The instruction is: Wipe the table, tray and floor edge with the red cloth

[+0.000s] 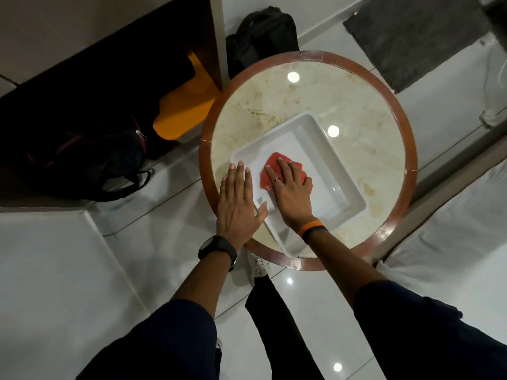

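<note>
A round table (310,94) with a pale marble top and brown wooden rim fills the middle of the view. A white rectangular tray (321,149) lies on it, tilted diagonally. The red cloth (274,161) lies inside the tray at its left part. My right hand (289,193) presses flat on the cloth, fingers spread. My left hand (237,204) lies flat and spread on the tray's left rim and the table edge, holding nothing.
A black backpack (260,37) leans behind the table. Another dark bag (90,160) and a yellow object (183,111) sit in a dark recess at left. A grey mat (417,37) lies at top right. White tiled floor (68,270) surrounds the table.
</note>
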The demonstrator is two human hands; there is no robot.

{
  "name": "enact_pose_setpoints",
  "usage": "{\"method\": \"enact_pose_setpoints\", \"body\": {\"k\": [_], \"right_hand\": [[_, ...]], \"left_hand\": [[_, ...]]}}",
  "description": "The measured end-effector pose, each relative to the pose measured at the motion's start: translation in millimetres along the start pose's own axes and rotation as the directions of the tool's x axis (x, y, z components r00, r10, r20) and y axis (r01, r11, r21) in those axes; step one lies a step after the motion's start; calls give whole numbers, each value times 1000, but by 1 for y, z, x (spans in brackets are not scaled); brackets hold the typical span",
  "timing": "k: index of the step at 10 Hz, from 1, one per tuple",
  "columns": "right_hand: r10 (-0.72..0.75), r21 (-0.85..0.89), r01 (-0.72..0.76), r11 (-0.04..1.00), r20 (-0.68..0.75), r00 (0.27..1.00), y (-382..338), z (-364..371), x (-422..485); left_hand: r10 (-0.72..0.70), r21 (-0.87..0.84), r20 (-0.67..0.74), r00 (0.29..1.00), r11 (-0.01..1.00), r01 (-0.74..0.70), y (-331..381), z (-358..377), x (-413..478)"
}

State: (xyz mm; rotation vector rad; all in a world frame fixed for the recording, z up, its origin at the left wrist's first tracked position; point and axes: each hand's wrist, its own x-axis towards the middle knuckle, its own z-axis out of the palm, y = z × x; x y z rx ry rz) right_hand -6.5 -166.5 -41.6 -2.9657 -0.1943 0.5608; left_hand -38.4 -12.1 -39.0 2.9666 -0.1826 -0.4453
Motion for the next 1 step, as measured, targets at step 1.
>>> {"method": "enact_pose_setpoints", "body": {"k": [1], "right_hand": [[36, -14, -36, 999, -25, 999, -3, 8, 2]], "left_hand": [[-11, 26, -32, 999, 1000, 12, 0, 0, 0]]}}
